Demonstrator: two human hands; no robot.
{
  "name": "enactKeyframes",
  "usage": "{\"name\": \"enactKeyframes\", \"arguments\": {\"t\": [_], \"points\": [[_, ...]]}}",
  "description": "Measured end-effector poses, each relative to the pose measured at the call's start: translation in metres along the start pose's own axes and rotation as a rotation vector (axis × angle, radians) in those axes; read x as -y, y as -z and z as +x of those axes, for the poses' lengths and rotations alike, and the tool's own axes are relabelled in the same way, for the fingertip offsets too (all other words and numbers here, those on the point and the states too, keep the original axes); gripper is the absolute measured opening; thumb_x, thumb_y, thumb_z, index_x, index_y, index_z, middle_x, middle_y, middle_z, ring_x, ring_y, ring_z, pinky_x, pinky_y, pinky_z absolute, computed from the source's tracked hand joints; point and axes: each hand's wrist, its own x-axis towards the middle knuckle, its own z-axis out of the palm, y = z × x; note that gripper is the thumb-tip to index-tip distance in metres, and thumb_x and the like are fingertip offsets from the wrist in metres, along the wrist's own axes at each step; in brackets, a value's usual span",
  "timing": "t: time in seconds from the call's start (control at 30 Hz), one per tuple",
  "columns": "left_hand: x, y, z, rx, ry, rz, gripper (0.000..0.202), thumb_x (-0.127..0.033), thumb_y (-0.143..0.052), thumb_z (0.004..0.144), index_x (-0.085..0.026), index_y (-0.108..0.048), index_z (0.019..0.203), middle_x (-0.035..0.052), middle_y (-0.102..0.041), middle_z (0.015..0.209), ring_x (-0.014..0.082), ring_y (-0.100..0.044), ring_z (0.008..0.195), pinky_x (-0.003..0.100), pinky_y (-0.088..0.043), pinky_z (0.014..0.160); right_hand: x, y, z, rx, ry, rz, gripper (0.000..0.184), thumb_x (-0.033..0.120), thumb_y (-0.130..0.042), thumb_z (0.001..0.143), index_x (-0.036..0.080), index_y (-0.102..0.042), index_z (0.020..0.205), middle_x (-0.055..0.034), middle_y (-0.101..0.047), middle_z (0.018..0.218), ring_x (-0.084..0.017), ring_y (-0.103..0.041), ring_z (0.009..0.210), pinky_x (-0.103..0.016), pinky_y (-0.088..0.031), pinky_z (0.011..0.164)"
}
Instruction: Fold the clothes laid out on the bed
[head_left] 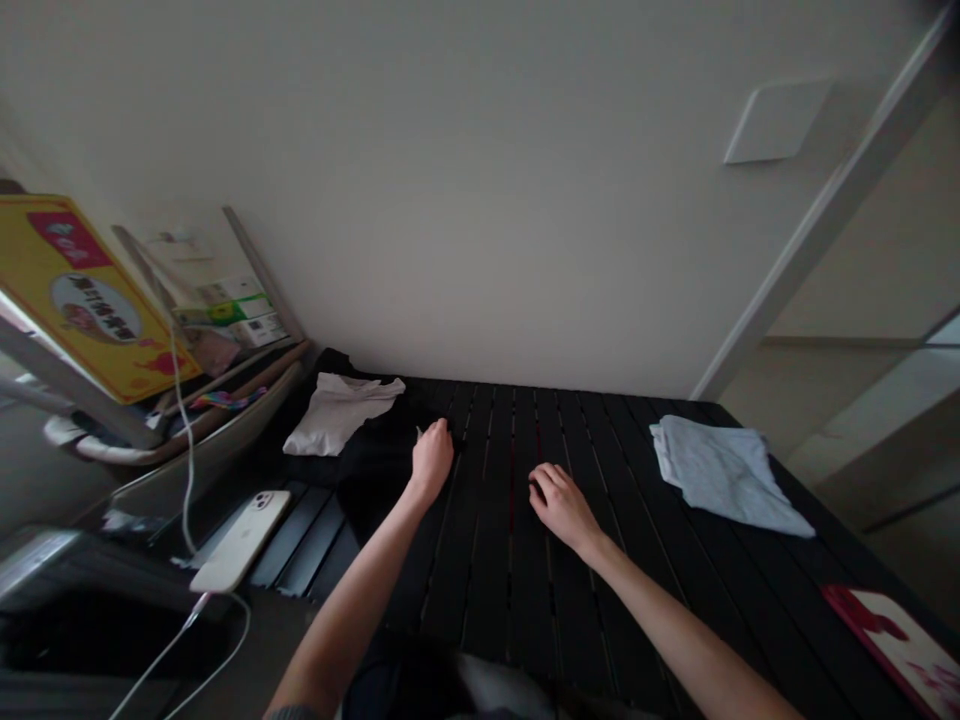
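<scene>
My left hand (433, 462) is closed at the right edge of a black cloth (382, 450), fingers pinched on it. The cloth is hard to tell from the black slatted table (487, 560) under it. On the cloth's left part lies a folded light beige cloth (337, 412). My right hand (561, 505) hovers over or rests on the slats, fingers loosely curled and thumb a little apart, with nothing visible in it. Farther right, a folded pale grey-blue cloth (724, 472) lies flat.
At left, a white phone (241, 542) is plugged into a white cable (191, 615). Behind it stands a chair-like frame (225, 410) holding a yellow box (94, 300) and small packets. A red-edged case (892, 640) lies at the right front. A white wall (510, 250) borders the table's back.
</scene>
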Motion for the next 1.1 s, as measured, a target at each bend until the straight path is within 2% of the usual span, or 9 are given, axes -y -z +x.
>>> {"name": "enactKeyframes", "arguments": {"t": [0.13,0.27,0.4,0.47,0.6,0.7,0.8,0.97,1.1], "points": [[-0.054,0.008,-0.023,0.022,-0.222,-0.264,0.016,-0.017,-0.042,0.093,-0.018,-0.056,0.086,0.0056,-0.065,0.087,0.0169,-0.063,0.079,0.025,-0.042,0.069,0.017,-0.004,0.0,0.014,-0.089,0.252,0.051,0.022,-0.053,0.084,0.021,-0.04,0.133,-0.0106,-0.058,0.114,-0.024,-0.061,0.096,-0.041,-0.054,0.083],[-0.091,0.039,-0.048,0.118,-0.525,-0.518,0.02,-0.022,-0.045,0.094,-0.017,-0.056,0.078,0.0033,-0.063,0.08,0.0143,-0.06,0.074,0.023,-0.043,0.068,0.022,0.002,0.006,-0.168,-0.142,0.42,0.081,0.022,-0.062,0.074,0.021,-0.023,0.145,-0.0149,-0.039,0.14,-0.027,-0.05,0.121,-0.044,-0.047,0.097],[-0.101,0.063,-0.057,0.237,-0.787,-0.602,0.016,-0.029,-0.051,0.092,-0.018,-0.062,0.093,0.0048,-0.067,0.094,0.0169,-0.062,0.091,0.027,-0.045,0.083,0.011,0.016,0.011,-0.269,-0.135,0.585,0.047,0.023,-0.057,0.078,0.02,-0.049,0.125,-0.0111,-0.057,0.122,-0.026,-0.056,0.112,-0.043,-0.045,0.096],[-0.094,0.06,-0.05,0.154,-0.704,-0.61,0.02,-0.03,-0.048,0.093,-0.02,-0.06,0.105,0.0062,-0.066,0.106,0.0185,-0.06,0.103,0.031,-0.044,0.092,0.004,0.026,0.011,-0.288,-0.2,0.617,0.027,0.024,-0.052,0.08,0.019,-0.058,0.106,-0.0074,-0.065,0.099,-0.024,-0.061,0.094,-0.038,-0.05,0.084],[-0.065,0.021,-0.023,0.034,-0.267,-0.455,0.037,-0.028,-0.051,0.09,-0.019,-0.05,0.126,0.0128,-0.056,0.13,0.0251,-0.048,0.124,0.042,-0.039,0.1,0.002,0.049,0.013,-0.399,-0.313,0.556,0.015,0.025,-0.049,0.08,0.019,-0.059,0.088,-0.0031,-0.062,0.077,-0.021,-0.058,0.077,-0.032,-0.048,0.073],[-0.045,-0.015,-0.01,0.226,-0.116,-0.365,0.055,-0.033,-0.061,0.084,-0.015,-0.044,0.133,0.0174,-0.057,0.128,0.0282,-0.052,0.121,0.041,-0.042,0.096,0.006,0.062,0.02,-0.452,-0.354,0.517,0.02,0.03,-0.047,0.083,0.019,-0.059,0.094,-0.0051,-0.062,0.081,-0.021,-0.057,0.079,-0.034,-0.048,0.076],[-0.034,-0.037,-0.01,0.366,-0.123,-0.374,0.036,-0.027,-0.066,0.079,-0.015,-0.06,0.112,0.0103,-0.069,0.1,0.023,-0.065,0.095,0.03,-0.047,0.08,0.009,0.063,0.027,-0.478,-0.365,0.425,0.041,0.031,-0.046,0.084,0.014,-0.047,0.12,-0.0145,-0.059,0.108,-0.027,-0.056,0.102,-0.041,-0.046,0.089],[-0.037,-0.038,-0.02,0.255,-0.06,-0.391,0.013,-0.021,-0.054,0.086,-0.016,-0.062,0.095,0.0065,-0.068,0.089,0.0174,-0.064,0.083,0.026,-0.045,0.072,0.017,0.051,0.017,-0.478,-0.382,0.079,0.072,0.033,-0.055,0.079,0.003,-0.026,0.138,-0.0286,-0.028,0.139,-0.038,-0.031,0.131,-0.051,-0.037,0.101],[-0.059,-0.018,-0.034,0.079,-0.103,-0.554,0.014,-0.024,-0.049,0.09,-0.017,-0.061,0.09,0.0026,-0.065,0.08,0.0138,-0.06,0.073,0.024,-0.044,0.068,0.028,0.044,0.006,-0.254,-0.59,0.259,0.055,0.055,-0.057,0.079,0.014,-0.054,0.116,-0.0202,-0.053,0.117,-0.035,-0.054,0.107,-0.047,-0.047,0.087]]}}
